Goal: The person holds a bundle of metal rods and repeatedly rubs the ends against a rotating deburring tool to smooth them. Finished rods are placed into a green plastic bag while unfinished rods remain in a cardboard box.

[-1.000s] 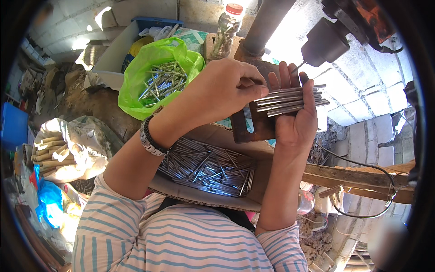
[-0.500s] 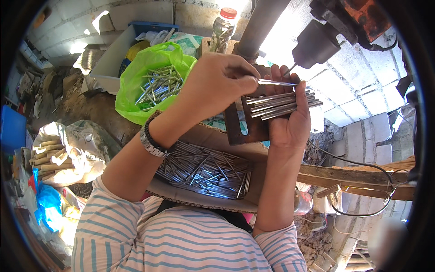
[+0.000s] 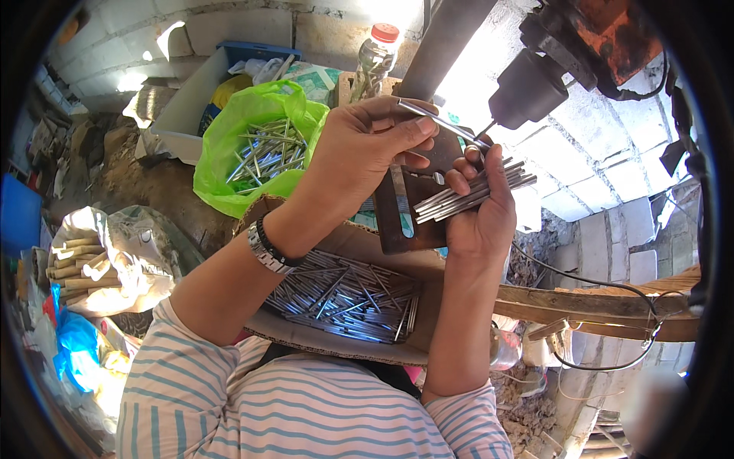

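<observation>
While slim metal rods (image 3: 267,153) are heaped in a lime-green plastic bag (image 3: 218,172) on the far left, many more are laid loosely in a cardboard box (image 3: 430,294) on the near side. Farther right, a single rod (image 3: 437,122) is pinched between thumb and fingers of the left hand (image 3: 359,145), slanted above a slotted metal plate (image 3: 420,191), its right end close to the drill bit (image 3: 487,130) below a dark chuck (image 3: 527,90). Just beside that end, a bundle of rods (image 3: 459,200) is clasped by the right hand (image 3: 482,222). The single rod would best be steadied firmly and kept from twisting, with the bundle tucked low and all fingertips clear of the bit. Whether rod and bit are touching cannot be told, and the bundled rods cannot be counted. The box is partly covered by the left forearm (image 3: 229,275), the drill body (image 3: 612,38) is cut off at the top, and a pale patch (image 3: 659,409) at near right is blurred.
</observation>
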Tool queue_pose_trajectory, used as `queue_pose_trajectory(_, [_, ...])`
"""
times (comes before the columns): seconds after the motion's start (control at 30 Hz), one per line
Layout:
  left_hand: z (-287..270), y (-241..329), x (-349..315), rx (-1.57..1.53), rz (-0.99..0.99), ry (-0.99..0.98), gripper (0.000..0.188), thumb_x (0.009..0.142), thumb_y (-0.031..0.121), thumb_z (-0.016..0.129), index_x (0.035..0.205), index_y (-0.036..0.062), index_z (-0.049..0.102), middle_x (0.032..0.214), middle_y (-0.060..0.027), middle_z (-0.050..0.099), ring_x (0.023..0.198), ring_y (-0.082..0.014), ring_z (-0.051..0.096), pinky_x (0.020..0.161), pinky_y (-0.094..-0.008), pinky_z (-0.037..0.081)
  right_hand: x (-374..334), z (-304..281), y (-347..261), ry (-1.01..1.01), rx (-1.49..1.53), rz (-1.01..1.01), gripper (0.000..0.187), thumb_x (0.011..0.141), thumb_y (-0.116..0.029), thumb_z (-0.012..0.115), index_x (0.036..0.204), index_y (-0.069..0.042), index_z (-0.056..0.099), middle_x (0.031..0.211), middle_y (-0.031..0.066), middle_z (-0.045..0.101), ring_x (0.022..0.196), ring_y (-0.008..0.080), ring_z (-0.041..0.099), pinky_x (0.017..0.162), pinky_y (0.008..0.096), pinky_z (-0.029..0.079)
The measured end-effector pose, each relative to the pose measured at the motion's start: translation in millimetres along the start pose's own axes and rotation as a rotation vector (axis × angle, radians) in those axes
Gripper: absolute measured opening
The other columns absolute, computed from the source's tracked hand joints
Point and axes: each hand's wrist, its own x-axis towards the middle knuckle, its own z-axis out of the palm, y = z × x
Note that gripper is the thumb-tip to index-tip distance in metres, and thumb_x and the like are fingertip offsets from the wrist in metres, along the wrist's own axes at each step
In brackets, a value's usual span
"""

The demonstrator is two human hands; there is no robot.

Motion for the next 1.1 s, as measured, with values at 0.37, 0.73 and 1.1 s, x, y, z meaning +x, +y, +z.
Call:
queue_pose_trajectory(0.37, [14,-13,0,0.009,0.018,0.025,0.025,0.086,0.013,0.065,0.106,-0.0016,0.063,0.092,-0.0086,0.067,0.08,-0.0135,0.064,0.069,-0.0266,0.056,-5,9,2,0.038,-0.095,-0.112,0.024,0.085,-0.012,0.066,0.103,0.002,0.057,0.081,0.0052,0.056,0.068,0.0112,0.051,0.053,0.0233,0.043])
queue_pose_trajectory(0.73, [22,-18,1,0.043,0.026,0.038,0.027,0.085,0.016,0.068,0.104,-0.0027,0.064,0.09,-0.0099,0.068,0.077,-0.0128,0.064,0.069,-0.0254,0.055,-6,9,1,0.084,-0.109,-0.087,0.019,0.084,-0.009,0.067,0.099,-0.002,0.059,0.085,0.0058,0.061,0.071,0.0136,0.057,0.049,0.0231,0.043])
queue_pose_trajectory(1.1, [26,-19,0,0.04,0.07,0.06,0.022,0.085,0.013,0.067,0.099,-0.0047,0.065,0.086,-0.0085,0.068,0.074,-0.0096,0.064,0.066,-0.0213,0.054,-6,9,1,0.08,-0.12,-0.118,0.017,0.085,-0.012,0.066,0.097,-0.001,0.059,0.082,0.0072,0.062,0.068,0.0126,0.056,0.049,0.0219,0.042])
